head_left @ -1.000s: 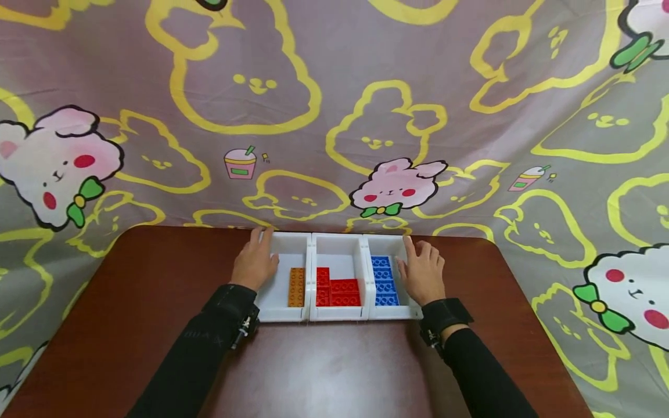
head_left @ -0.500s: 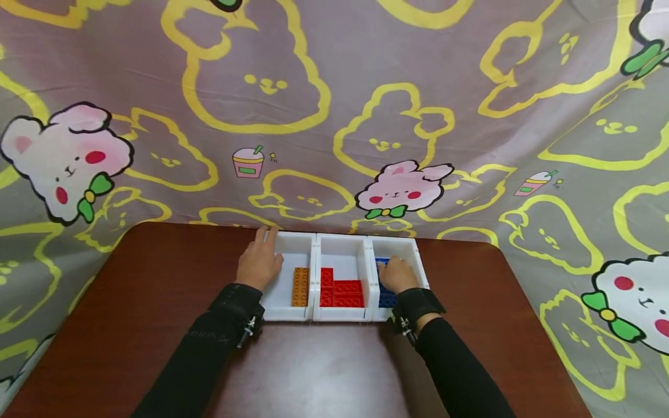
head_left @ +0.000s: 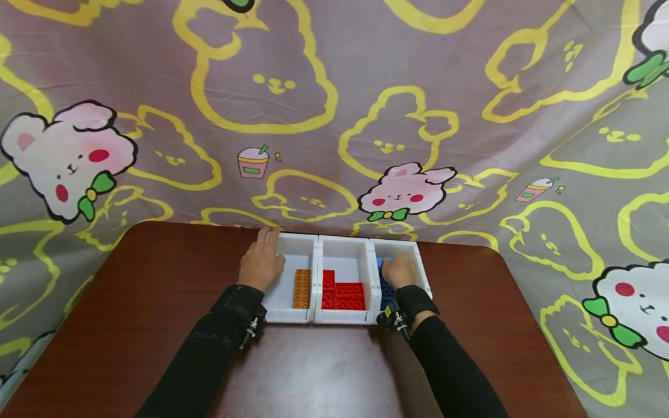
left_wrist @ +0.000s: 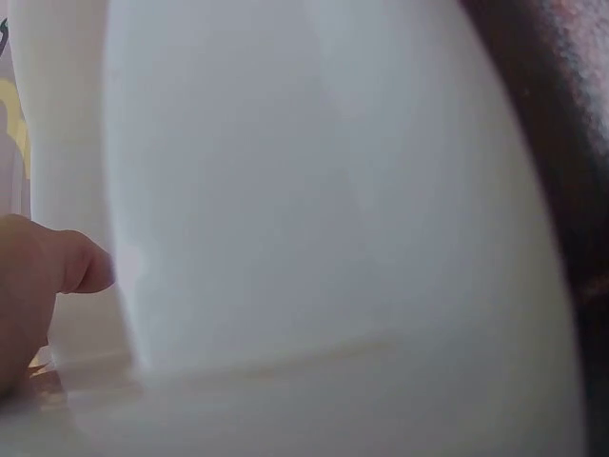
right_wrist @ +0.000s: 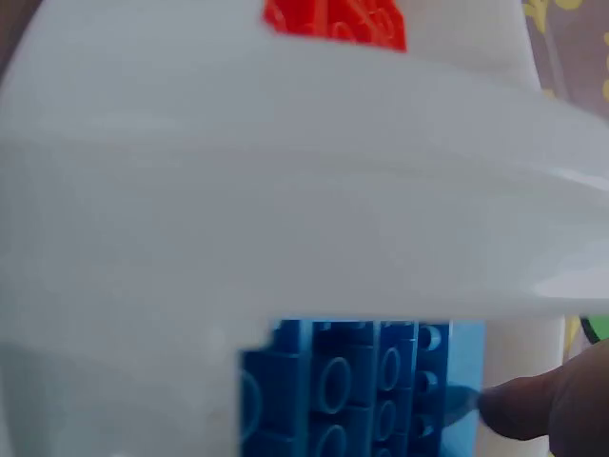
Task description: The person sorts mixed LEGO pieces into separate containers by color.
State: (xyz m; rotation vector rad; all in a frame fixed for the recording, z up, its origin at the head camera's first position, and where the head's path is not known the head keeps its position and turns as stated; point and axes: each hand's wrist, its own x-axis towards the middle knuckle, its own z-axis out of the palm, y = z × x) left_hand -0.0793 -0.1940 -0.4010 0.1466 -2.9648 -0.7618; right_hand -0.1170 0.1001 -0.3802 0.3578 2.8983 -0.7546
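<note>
Three white bins stand side by side on the table. My left hand [head_left: 260, 261] rests over the side wall of the left bin [head_left: 289, 316], fingers stretched toward its far corner. In the left wrist view its thumb [left_wrist: 78, 263] lies against the white plastic. An orange brick [head_left: 301, 289] is in that bin. My right hand [head_left: 399, 271] reaches into the right bin [head_left: 422, 258] with fingers curled, holding the farthest of several blue bricks [right_wrist: 333, 381]. A digit presses that brick's smooth light-blue face [right_wrist: 464, 367]; the other fingers are hidden.
Several red bricks [head_left: 349, 296] lie at the near end of the middle bin [head_left: 342, 317]. Raised walls divide the bins. Brown table [head_left: 308, 371] stretches in front and to both sides. A patterned cloth [head_left: 308, 139] hangs right behind the bins.
My right hand has moved left from the right bin's outer wall into the bin, onto the blue bricks, and its fingers have curled. My left hand has stayed at the left bin's wall.
</note>
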